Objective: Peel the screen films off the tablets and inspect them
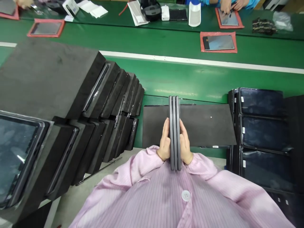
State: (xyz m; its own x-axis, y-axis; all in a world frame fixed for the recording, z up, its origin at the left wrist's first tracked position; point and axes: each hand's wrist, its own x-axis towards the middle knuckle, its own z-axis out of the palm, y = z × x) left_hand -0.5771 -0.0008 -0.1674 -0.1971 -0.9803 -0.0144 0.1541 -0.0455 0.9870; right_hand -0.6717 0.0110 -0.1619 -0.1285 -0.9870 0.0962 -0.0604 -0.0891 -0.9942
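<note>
Three thin dark-grey slabs shaped like tablets (174, 133) stand upright on edge, side by side, in front of my chest. My left hand (164, 142) presses flat against their left side, and my right hand (185, 142) presses the right side, so the stack is clamped between my palms. Their broad faces are hidden from this angle. Beneath and beyond my hands lies a flat black foam sheet (206, 125), with a thin dark edge and a small white label showing under it.
To my left rise stacks of black foam sheets (47, 76) with tablets between them, one screen (16, 158) facing up. At right, several tablets (263, 133) lie in stacks. Across the green conveyor (166, 76), panels on red mats (218, 42) lie near a co-worker's hands (231, 5).
</note>
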